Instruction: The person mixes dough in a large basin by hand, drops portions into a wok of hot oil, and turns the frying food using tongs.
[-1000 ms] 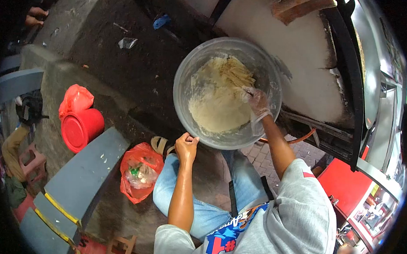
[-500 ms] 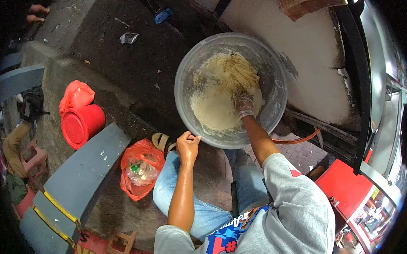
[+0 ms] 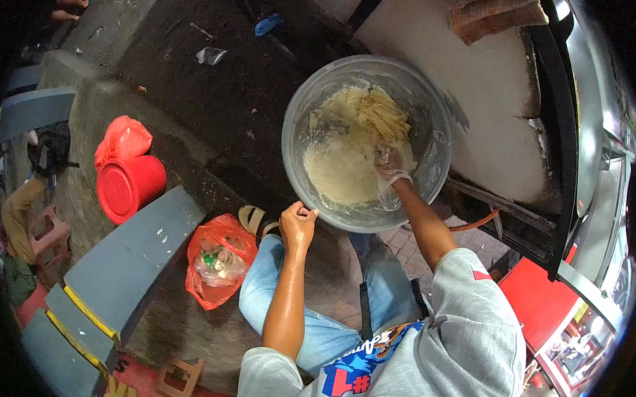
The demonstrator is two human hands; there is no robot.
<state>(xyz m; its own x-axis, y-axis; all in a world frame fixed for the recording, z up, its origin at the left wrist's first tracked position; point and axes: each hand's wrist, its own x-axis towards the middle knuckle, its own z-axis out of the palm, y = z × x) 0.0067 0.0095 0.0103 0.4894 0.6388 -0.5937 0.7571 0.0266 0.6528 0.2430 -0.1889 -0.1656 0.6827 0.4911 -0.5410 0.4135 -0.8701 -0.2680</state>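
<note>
A large grey tub (image 3: 291, 152) holds a heap of pale flour (image 3: 340, 171), with a yellowish, ridged mass of strands (image 3: 385, 117) at its upper right. My left hand (image 3: 297, 226) grips the tub's near-left rim, fingers closed. Inside, my right hand (image 3: 391, 161) wears a loose clear plastic glove (image 3: 388, 194) and touches the flour just below the strands. Its fingers look curled in, and whatever they hold is hidden.
Left of my knee lies a red plastic bag (image 3: 221, 261) with wrappings inside. A grey bench (image 3: 134, 251) and red bucket (image 3: 125, 192) stand farther left. A pale panel (image 3: 476, 85) and black metal frame (image 3: 569, 137) border the tub's right.
My right hand has turned slightly and the glove's cuff hangs looser, showing more. My left hand keeps its hold on the rim. The whole view has shifted a little.
</note>
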